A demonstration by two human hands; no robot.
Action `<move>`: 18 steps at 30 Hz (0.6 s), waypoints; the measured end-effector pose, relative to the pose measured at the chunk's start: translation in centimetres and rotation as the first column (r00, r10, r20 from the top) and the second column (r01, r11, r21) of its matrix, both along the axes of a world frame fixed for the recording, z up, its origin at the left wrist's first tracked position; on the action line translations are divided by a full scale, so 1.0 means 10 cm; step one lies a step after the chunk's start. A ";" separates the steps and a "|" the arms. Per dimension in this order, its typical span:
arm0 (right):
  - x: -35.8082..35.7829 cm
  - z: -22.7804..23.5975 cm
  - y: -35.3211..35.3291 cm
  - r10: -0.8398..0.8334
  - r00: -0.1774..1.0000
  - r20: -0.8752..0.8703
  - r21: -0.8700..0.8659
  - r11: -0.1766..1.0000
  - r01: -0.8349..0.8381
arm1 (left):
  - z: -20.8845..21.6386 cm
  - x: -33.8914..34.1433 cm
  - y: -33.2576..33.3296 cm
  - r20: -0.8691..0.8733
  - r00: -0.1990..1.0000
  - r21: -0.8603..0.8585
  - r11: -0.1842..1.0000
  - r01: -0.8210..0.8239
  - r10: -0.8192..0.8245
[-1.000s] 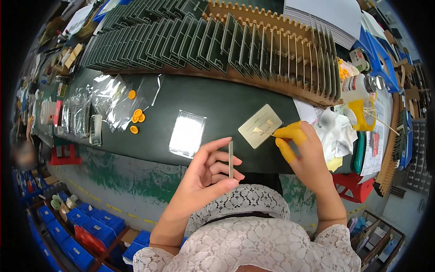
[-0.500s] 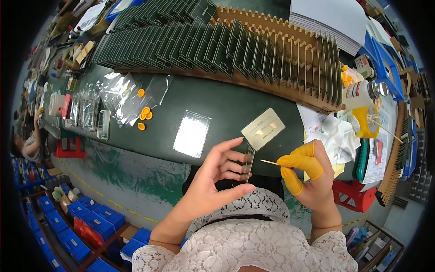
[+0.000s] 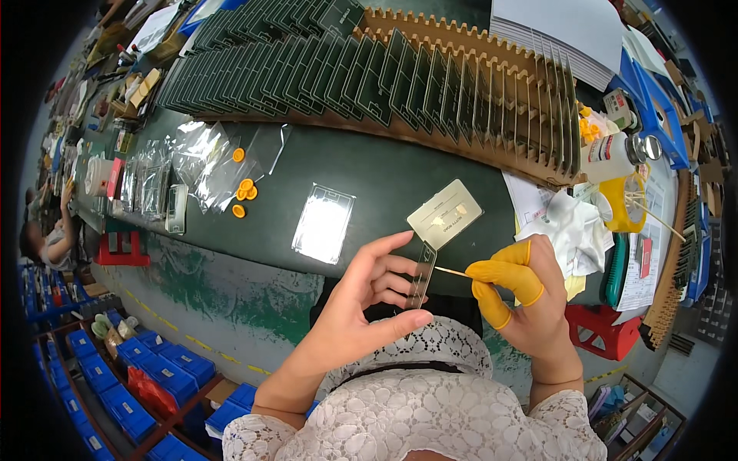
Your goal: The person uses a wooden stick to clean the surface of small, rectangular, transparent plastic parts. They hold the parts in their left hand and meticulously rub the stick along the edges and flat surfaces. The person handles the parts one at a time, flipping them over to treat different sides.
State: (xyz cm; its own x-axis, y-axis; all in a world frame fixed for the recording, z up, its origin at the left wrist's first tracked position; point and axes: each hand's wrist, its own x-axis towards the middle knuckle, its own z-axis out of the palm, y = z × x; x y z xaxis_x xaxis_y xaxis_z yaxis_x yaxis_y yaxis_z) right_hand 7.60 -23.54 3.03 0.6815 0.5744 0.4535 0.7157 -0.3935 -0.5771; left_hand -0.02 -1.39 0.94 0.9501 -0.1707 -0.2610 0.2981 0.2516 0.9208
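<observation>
My left hand (image 3: 357,303) grips a thin see-through plate (image 3: 423,270) by its edges, between thumb and fingertips, tilted almost edge-on. Yellow finger cots cover the thumb and some fingers of my right hand (image 3: 523,288), which pinches a thin wooden stick (image 3: 452,271). The stick's tip is at the plate's right side; whether it touches I cannot tell. Just beyond the plate a cream card (image 3: 447,213) with rounded corners and print lies on the dark green table (image 3: 384,165). To its left lies a shiny rectangular plate (image 3: 324,224) reflecting white light.
Brown slotted racks (image 3: 461,157) of upright dark plates span the back. Loose orange finger cots (image 3: 246,189) lie beside clear plastic bags (image 3: 204,165) at left. On the right are a white cloth (image 3: 565,230), a bottle (image 3: 607,157) and a yellow tape roll (image 3: 621,203).
My right hand has shifted slightly left, bringing the stick's tip up to the plate. The plate has turned slightly in my left hand. At far left a co-worker's arm has moved.
</observation>
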 end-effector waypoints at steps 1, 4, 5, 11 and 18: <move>0.00 0.00 0.00 0.002 1.000 0.001 -0.002 1.000 -0.002 | 0.00 0.00 0.00 -0.001 1.000 -0.002 1.000 0.001 -0.001; -0.01 0.01 0.01 0.017 1.000 -0.004 -0.007 1.000 -0.017 | -0.01 -0.01 0.01 -0.010 1.000 -0.002 1.000 -0.006 0.006; -0.01 0.02 0.01 0.019 1.000 -0.007 -0.007 1.000 -0.019 | -0.01 -0.01 0.01 -0.010 1.000 -0.002 1.000 -0.006 0.005; -0.02 0.02 0.02 0.030 1.000 -0.008 -0.022 0.999 -0.030 | -0.02 -0.02 0.03 -0.008 1.000 0.000 1.000 -0.005 0.005; -0.01 0.03 0.03 0.026 1.000 -0.005 -0.029 0.999 -0.026 | -0.03 -0.02 0.03 0.000 1.000 0.004 1.000 -0.004 0.005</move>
State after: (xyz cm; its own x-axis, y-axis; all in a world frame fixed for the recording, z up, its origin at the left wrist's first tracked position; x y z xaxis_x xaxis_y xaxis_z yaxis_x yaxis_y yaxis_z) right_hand 7.46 -23.23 3.31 0.6679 0.6050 0.4335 0.7235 -0.3914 -0.5686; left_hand -0.22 -1.11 0.68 0.9508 -0.1654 -0.2618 0.2972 0.2495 0.9217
